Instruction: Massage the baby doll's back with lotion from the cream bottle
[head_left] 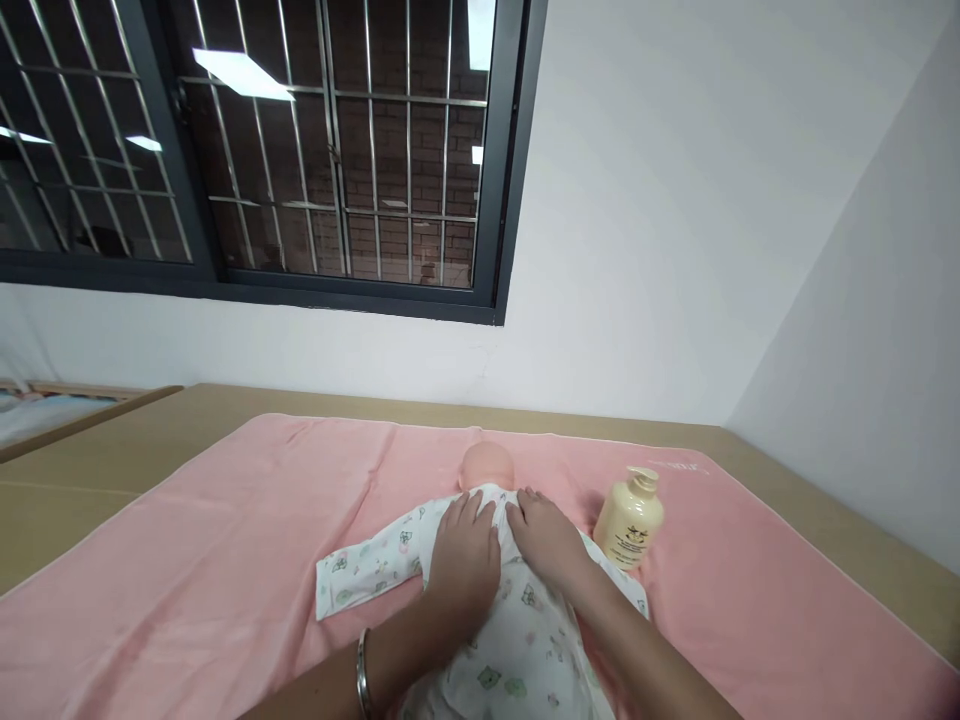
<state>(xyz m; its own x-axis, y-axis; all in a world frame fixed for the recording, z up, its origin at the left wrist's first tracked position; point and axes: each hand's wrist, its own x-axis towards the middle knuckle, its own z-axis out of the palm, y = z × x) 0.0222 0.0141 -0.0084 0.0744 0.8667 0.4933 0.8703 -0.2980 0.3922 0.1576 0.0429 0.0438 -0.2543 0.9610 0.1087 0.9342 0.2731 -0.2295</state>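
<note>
A baby doll (487, 466) lies stretched out with its bald head toward the wall, and no face shows on it. It wears a white long-sleeved baby garment (517, 640) printed with small green and pink figures. My left hand (465, 552) rests flat on the left of the doll's upper body, fingers extended toward its shoulder. Across from it, my right hand (547, 535) lies flat on the other shoulder area. A pale yellow pump bottle (630, 520) stands upright to the right, close beside the right sleeve. The left sleeve spreads out flat; the doll's lower end leaves the picture.
A pink cloth (247, 540) with some creases covers most of the tan tabletop (82, 520). Behind it rises a white wall (637, 220) with a dark-framed barred window (499, 200). At the far left is a wooden-edged surface (56, 415) with something pale inside.
</note>
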